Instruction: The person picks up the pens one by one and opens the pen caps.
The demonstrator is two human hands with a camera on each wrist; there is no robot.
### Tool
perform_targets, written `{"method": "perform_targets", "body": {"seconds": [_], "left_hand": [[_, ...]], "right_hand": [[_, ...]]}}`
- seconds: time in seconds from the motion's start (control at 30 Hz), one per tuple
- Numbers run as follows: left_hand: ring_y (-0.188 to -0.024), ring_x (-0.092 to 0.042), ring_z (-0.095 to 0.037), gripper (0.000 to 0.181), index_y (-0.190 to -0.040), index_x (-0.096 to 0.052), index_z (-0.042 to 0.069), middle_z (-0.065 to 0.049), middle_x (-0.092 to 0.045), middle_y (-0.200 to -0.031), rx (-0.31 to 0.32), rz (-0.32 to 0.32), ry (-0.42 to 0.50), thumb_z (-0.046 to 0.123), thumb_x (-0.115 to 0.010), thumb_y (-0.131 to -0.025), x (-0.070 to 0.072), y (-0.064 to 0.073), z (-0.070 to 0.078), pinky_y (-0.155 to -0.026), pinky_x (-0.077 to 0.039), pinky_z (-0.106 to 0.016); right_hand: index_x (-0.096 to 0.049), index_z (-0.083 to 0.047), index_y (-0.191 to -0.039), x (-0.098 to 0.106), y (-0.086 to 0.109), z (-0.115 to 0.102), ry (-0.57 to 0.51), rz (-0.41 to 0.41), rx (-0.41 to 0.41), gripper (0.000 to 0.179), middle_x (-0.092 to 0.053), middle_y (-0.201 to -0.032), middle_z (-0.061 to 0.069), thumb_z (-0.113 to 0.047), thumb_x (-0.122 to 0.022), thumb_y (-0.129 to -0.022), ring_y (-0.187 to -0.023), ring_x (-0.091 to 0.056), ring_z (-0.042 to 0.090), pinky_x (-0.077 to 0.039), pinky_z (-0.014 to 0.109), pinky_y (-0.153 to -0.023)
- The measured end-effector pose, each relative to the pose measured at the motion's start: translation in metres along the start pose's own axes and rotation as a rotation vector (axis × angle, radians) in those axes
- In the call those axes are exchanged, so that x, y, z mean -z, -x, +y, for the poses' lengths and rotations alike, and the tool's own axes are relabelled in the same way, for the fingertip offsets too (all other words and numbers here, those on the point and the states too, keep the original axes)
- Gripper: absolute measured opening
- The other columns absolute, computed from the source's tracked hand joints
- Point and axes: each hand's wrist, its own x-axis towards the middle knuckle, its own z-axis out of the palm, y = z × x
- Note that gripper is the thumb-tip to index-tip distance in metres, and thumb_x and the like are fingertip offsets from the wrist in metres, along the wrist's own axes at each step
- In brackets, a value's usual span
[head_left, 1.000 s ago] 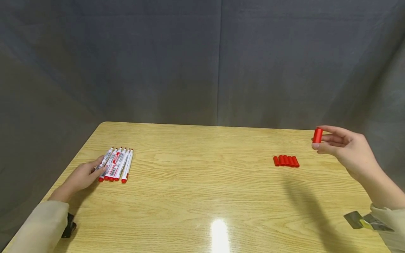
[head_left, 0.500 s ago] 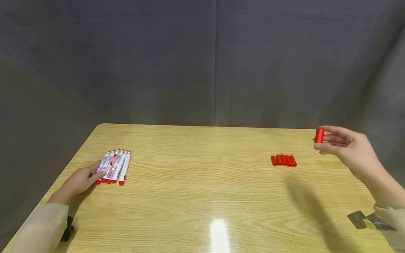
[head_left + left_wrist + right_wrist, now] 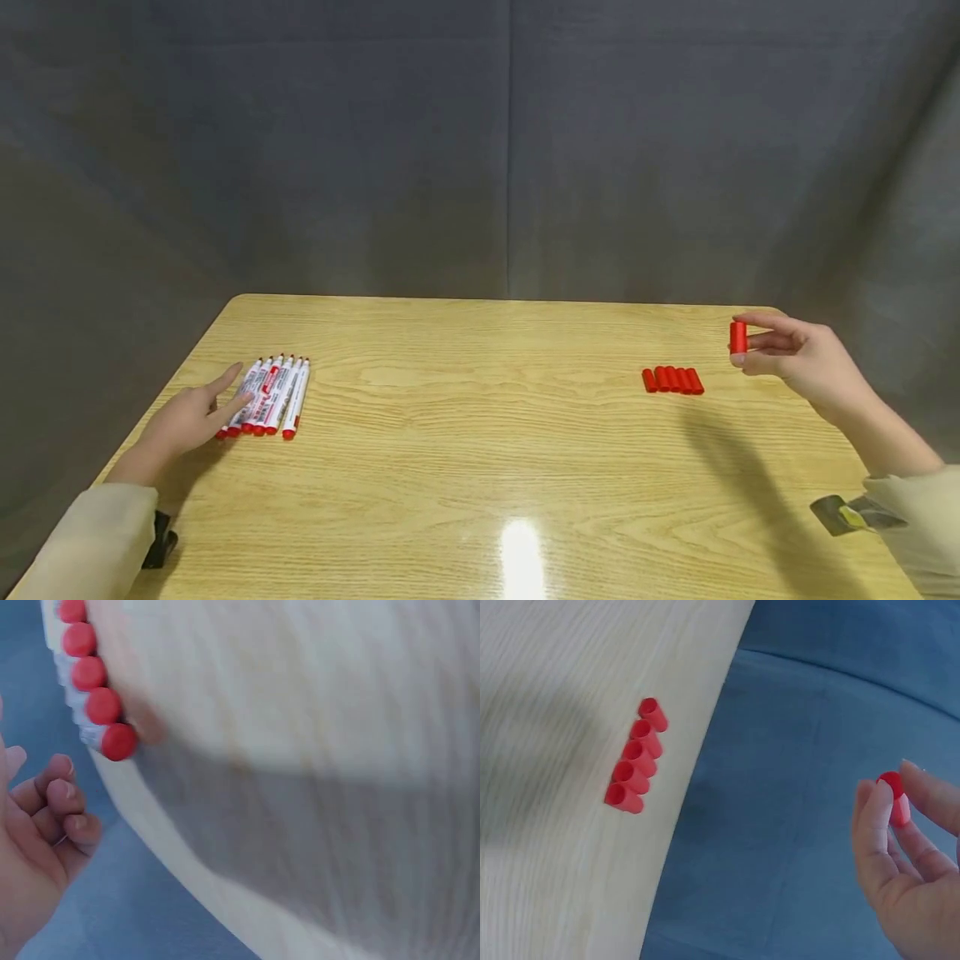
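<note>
White markers (image 3: 267, 396) with red ends lie side by side at the left of the table, bare tips pointing away. Over the leftmost ones, my left hand (image 3: 178, 423) spreads its thumb and index finger apart. In the left wrist view, its other fingers (image 3: 64, 799) bend loosely with nothing between them, beside the markers' red ends (image 3: 103, 706). My right hand (image 3: 817, 362) pinches a red marker cap (image 3: 738, 338) upright between thumb and fingertips, raised off the table. Several red caps (image 3: 673, 381) lie in a row left of that hand, their hollow ends (image 3: 632, 750) showing in the right wrist view.
The wooden table (image 3: 465, 433) has a rounded far left corner, and light glares off its front middle. A dark grey curtain (image 3: 375, 167) hangs behind and at both sides. Black straps (image 3: 159, 540) sit at the sleeves.
My left hand has loosened and lifted from the markers, and one more red end shows at the left. My right hand has shifted slightly left and lower with the cap.
</note>
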Motion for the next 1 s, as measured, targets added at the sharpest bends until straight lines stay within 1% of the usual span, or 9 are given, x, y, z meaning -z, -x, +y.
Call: {"method": "perform_targets", "body": {"seconds": [0.07, 0.1, 0.17, 0.3, 0.43, 0.67, 0.77, 0.9, 1.0], "left_hand": [[-0.047, -0.031, -0.014, 0.071, -0.144, -0.021, -0.002, -0.002, -0.036, -0.054, -0.01, 0.018, 0.03, 0.046, -0.041, -0.095, 0.004, 0.0, 0.006, -0.044, -0.029, -0.029], [-0.045, -0.03, -0.013, 0.07, -0.144, -0.02, -0.001, 0.0, -0.036, -0.053, -0.018, 0.031, 0.045, 0.045, -0.042, -0.096, 0.006, 0.0, 0.008, -0.043, -0.028, -0.028], [-0.045, -0.028, -0.012, 0.069, -0.145, -0.02, -0.001, 0.0, -0.036, -0.053, -0.032, 0.058, 0.062, 0.042, -0.042, -0.096, 0.01, 0.0, 0.014, -0.042, -0.027, -0.028], [-0.045, -0.029, -0.013, 0.067, -0.144, -0.02, -0.001, -0.001, -0.038, -0.055, -0.055, 0.101, 0.092, 0.039, -0.043, -0.096, 0.017, 0.001, 0.024, -0.042, -0.028, -0.028], [-0.046, -0.03, -0.013, 0.067, -0.144, -0.023, -0.002, -0.001, -0.038, -0.057, -0.097, 0.124, 0.083, 0.038, -0.046, -0.095, 0.021, 0.001, 0.036, -0.044, -0.028, -0.027], [-0.046, -0.029, -0.01, 0.067, -0.146, -0.022, 0.004, 0.002, -0.038, -0.057, -0.148, 0.136, 0.116, 0.037, -0.05, -0.094, 0.025, 0.0, 0.057, -0.045, -0.028, -0.026], [-0.046, -0.03, -0.01, 0.067, -0.147, -0.021, 0.007, 0.002, -0.039, -0.058, -0.163, 0.137, 0.136, 0.036, -0.05, -0.094, 0.026, -0.001, 0.064, -0.046, -0.029, -0.026], [-0.048, -0.031, -0.008, 0.066, -0.147, -0.022, 0.007, 0.003, -0.04, -0.058, -0.206, 0.16, 0.155, 0.034, -0.051, -0.094, 0.026, -0.001, 0.072, -0.047, -0.03, -0.025], [-0.047, -0.03, -0.006, 0.064, -0.145, -0.025, 0.005, 0.005, -0.039, -0.057, -0.245, 0.184, 0.176, 0.031, -0.052, -0.094, 0.026, 0.0, 0.078, -0.046, -0.03, -0.024]], "right_hand": [[-0.052, -0.017, -0.124, -0.001, -0.002, 0.004, 0.036, -0.002, -0.004, 0.044, -0.064, -0.087, -0.015, -0.015, -0.069, -0.083, -0.078, -0.061, 0.001, -0.046, 0.015, -0.067], [-0.053, -0.016, -0.123, -0.001, -0.003, 0.006, 0.053, -0.002, -0.006, 0.044, -0.064, -0.087, -0.015, -0.016, -0.069, -0.082, -0.078, -0.061, 0.001, -0.046, 0.016, -0.067], [-0.052, -0.014, -0.124, -0.001, -0.004, 0.01, 0.08, -0.004, -0.01, 0.045, -0.063, -0.087, -0.016, -0.018, -0.07, -0.082, -0.077, -0.06, 0.001, -0.046, 0.017, -0.067], [-0.049, -0.003, -0.127, -0.003, -0.007, 0.019, 0.108, -0.013, -0.016, 0.052, -0.062, -0.087, -0.016, -0.02, -0.069, -0.083, -0.078, -0.06, -0.001, -0.046, 0.019, -0.067], [-0.043, 0.006, -0.13, -0.004, -0.009, 0.029, 0.127, -0.032, -0.017, 0.06, -0.06, -0.089, -0.016, -0.018, -0.07, -0.082, -0.078, -0.059, -0.003, -0.046, 0.019, -0.066], [-0.038, 0.013, -0.131, -0.007, -0.015, 0.049, 0.076, -0.073, -0.009, 0.063, -0.061, -0.092, -0.004, -0.01, -0.07, -0.081, -0.079, -0.06, 0.0, -0.048, 0.019, -0.066], [-0.037, 0.014, -0.131, -0.009, -0.017, 0.057, 0.047, -0.089, -0.01, 0.064, -0.061, -0.092, -0.005, -0.008, -0.069, -0.081, -0.08, -0.06, 0.001, -0.049, 0.02, -0.067], [-0.035, 0.017, -0.131, -0.011, -0.02, 0.066, 0.02, -0.108, -0.005, 0.063, -0.063, -0.09, -0.005, -0.003, -0.067, -0.081, -0.079, -0.06, 0.002, -0.05, 0.022, -0.067], [-0.033, 0.018, -0.131, -0.013, -0.021, 0.07, 0.021, -0.128, 0.0, 0.061, -0.063, -0.092, 0.002, 0.001, -0.064, -0.082, -0.078, -0.061, 0.002, -0.05, 0.022, -0.067]]}}
